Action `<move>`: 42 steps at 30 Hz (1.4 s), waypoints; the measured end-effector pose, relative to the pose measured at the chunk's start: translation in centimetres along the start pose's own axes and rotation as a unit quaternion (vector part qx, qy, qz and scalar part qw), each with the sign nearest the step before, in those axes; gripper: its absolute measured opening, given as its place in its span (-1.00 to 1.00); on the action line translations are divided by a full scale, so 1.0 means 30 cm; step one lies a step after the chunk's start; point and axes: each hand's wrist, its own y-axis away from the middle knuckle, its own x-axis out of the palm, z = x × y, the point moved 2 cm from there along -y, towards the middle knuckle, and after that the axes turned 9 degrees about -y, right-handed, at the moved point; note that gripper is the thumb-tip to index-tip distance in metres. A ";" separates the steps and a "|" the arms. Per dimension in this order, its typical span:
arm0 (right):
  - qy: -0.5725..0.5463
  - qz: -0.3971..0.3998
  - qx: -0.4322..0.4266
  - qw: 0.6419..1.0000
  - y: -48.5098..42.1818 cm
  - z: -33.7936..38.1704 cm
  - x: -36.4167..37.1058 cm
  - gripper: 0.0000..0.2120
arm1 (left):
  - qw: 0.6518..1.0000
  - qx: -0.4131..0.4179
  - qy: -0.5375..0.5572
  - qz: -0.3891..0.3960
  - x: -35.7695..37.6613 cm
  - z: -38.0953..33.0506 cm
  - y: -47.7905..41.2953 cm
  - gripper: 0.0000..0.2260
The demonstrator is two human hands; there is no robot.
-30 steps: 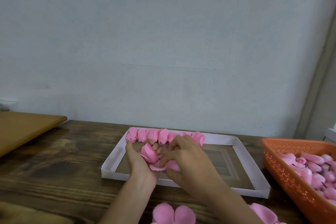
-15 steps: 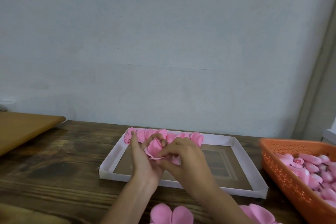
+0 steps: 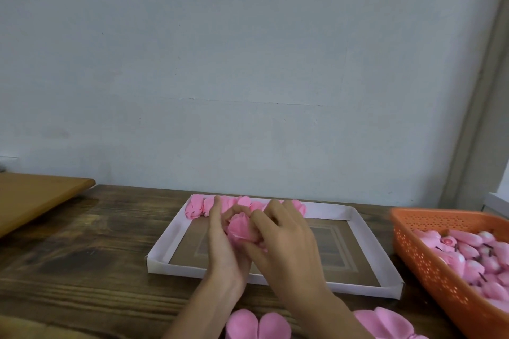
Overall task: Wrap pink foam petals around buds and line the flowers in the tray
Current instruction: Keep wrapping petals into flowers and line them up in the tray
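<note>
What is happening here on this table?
A person holds a pink foam flower over the white tray, the left hand cupping it and the right hand pinching its petals. A row of flowers lies along the tray's far side. An orange basket on the right holds more pink pieces, and loose petals lie on the table.

Soft, even, fairly bright light was flat, whole frame looked slightly soft, orange basket (image 3: 429, 270) right of the tray (image 3: 176, 231) was motion-blurred, wall corner (image 3: 480, 107) above it bowed.
</note>
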 end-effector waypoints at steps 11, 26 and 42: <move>-0.162 0.276 0.303 0.898 -0.019 -0.091 -0.019 -0.36 | 0.996 -0.007 0.065 -0.057 -0.033 -0.039 -0.019 -0.53; -0.511 0.171 0.418 0.732 -0.008 -0.019 0.014 -0.82 | 0.995 0.017 0.079 -0.066 -0.050 -0.030 -0.021 -0.48; -0.510 0.068 0.354 0.781 0.027 0.037 0.064 -0.86 | 0.995 -0.010 0.090 -0.036 -0.042 -0.037 -0.017 -0.44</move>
